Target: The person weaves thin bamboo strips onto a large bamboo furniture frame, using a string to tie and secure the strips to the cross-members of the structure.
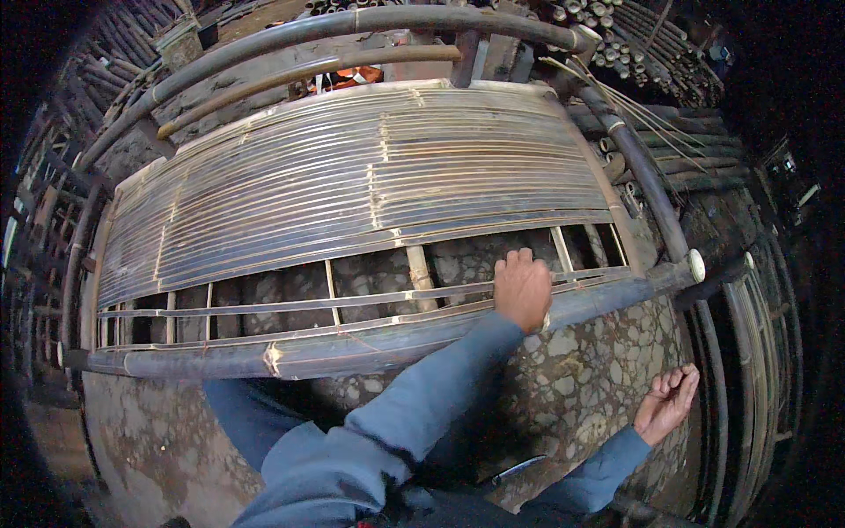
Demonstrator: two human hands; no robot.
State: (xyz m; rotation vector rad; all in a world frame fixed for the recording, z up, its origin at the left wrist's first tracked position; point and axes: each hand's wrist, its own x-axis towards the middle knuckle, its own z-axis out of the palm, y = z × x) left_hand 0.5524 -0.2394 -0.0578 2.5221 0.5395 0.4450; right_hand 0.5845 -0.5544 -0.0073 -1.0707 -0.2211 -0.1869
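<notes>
bamboo strip (387, 298), long axis left to right; left hand (524, 289) at it, fingers' grip unclear; right hand (666, 405), fingers loosely curled

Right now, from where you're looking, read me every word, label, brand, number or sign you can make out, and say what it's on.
There is no readable text.
The bamboo slats and thick front pole show no lettering that I can make out.
The orange item behind the frame is too small and blurred to tell.
</notes>
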